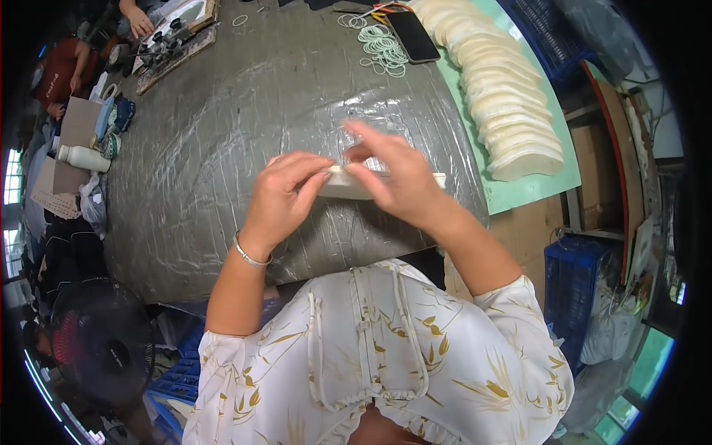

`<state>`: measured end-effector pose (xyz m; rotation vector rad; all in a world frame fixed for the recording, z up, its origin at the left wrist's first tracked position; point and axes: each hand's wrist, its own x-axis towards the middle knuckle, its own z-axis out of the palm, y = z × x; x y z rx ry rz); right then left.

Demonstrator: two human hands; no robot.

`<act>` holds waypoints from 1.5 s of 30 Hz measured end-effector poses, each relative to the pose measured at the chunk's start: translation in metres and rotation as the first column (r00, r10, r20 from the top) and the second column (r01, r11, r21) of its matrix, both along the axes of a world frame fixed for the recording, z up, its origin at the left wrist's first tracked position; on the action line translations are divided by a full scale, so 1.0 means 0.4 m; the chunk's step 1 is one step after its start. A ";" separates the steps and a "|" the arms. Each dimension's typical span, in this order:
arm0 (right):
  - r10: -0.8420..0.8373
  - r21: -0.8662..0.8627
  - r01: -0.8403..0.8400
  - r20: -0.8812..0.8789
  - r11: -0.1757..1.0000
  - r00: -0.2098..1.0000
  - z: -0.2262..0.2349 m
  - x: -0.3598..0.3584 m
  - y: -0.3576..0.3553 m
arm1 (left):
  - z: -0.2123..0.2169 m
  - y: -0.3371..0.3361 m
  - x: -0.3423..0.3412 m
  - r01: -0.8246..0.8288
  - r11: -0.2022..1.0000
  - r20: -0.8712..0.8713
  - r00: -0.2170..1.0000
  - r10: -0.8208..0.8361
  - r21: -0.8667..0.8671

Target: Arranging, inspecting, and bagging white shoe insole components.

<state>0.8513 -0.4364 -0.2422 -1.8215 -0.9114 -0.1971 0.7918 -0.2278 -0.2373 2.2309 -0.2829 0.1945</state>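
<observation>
A cream, curved pad-like piece (345,187) is held low over the grey table in front of me, its upper edge facing away. My left hand (285,191) grips its left end, with thumb and fingers pinched together at the edge. Close beside it, my right hand (400,174) presses its thumb on the same edge, the index finger raised and bent. The right end of the piece shows past my right wrist. What lies between the fingertips is too small to make out.
A row of similar cream pieces (512,104) lies overlapping on a green board (530,189) at right. Pale rubber bands (383,48) and a black phone (414,37) lie at the far edge. A fan (104,341) stands lower left; a white bottle (84,158) is left. Another person's hand (139,22) is far left.
</observation>
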 end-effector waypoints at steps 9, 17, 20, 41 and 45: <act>-0.099 -0.158 0.124 0.157 0.980 0.983 -0.060 -0.008 -0.100 | -0.055 0.005 -0.024 -0.089 0.989 0.072 0.993 0.098 -0.117; -0.062 -0.176 0.105 0.231 0.979 0.971 -0.107 -0.029 -0.047 | -0.064 0.007 -0.031 -0.062 0.997 0.043 0.997 0.064 -0.051; -0.055 -0.174 0.100 0.245 0.980 0.968 -0.136 -0.044 -0.023 | -0.036 -0.021 -0.027 -0.034 0.992 0.097 0.995 0.022 0.125; -0.134 -0.262 0.169 0.146 0.950 0.980 -0.148 -0.039 -0.131 | -0.074 -0.047 0.023 0.080 0.972 0.034 0.995 -0.090 0.219; -0.112 -0.274 0.174 0.230 0.946 0.967 -0.161 -0.034 -0.098 | -0.086 -0.043 0.027 0.091 0.973 0.065 0.992 -0.108 0.212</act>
